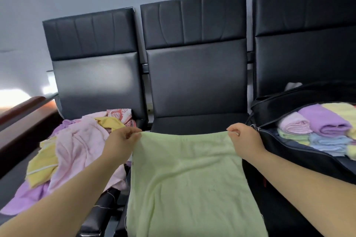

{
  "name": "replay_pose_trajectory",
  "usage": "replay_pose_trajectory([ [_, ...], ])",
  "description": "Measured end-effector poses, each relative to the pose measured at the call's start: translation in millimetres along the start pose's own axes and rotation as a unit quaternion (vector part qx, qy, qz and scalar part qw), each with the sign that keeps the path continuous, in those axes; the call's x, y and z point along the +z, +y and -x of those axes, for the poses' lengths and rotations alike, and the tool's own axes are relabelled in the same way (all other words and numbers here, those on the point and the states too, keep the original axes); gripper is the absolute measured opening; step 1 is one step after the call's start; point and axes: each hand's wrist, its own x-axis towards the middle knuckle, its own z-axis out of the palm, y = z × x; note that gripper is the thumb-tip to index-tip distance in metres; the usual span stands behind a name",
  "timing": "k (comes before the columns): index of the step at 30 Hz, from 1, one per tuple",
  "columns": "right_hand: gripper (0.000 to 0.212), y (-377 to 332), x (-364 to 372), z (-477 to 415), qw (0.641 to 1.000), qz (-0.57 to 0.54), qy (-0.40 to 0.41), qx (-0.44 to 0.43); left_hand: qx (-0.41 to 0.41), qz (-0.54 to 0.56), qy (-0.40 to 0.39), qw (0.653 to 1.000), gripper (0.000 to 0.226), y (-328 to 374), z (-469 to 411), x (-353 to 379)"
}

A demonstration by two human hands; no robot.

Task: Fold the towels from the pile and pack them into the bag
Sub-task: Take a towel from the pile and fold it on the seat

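A pale green towel hangs spread out in front of the middle black seat. My left hand pinches its upper left corner and my right hand pinches its upper right corner, so its top edge is stretched between them. On the left seat lies the pile of loose towels in pink, yellow and purple. On the right seat an open black bag holds several folded towels in pink, purple, blue and pale yellow.
Three black padded seats stand in a row against a grey wall. A dark red wooden rail runs along the far left. The green towel's lower part drops out of view at the bottom edge.
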Motion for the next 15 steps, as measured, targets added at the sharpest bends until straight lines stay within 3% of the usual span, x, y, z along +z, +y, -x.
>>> replay_pose_trajectory([
  [6,0.019,-63,-23,-40,0.994,-0.091,0.060,0.028,-0.017,0.058,0.061,0.996,0.011,46,-35,-30],
  [11,0.019,-160,-80,-75,0.962,-0.229,0.148,-0.022,0.010,0.191,0.131,0.973,0.011,105,-83,-74],
  [15,0.017,-192,-115,-72,0.946,-0.278,0.150,-0.068,0.049,0.235,0.131,0.962,0.011,124,-97,-95],
])
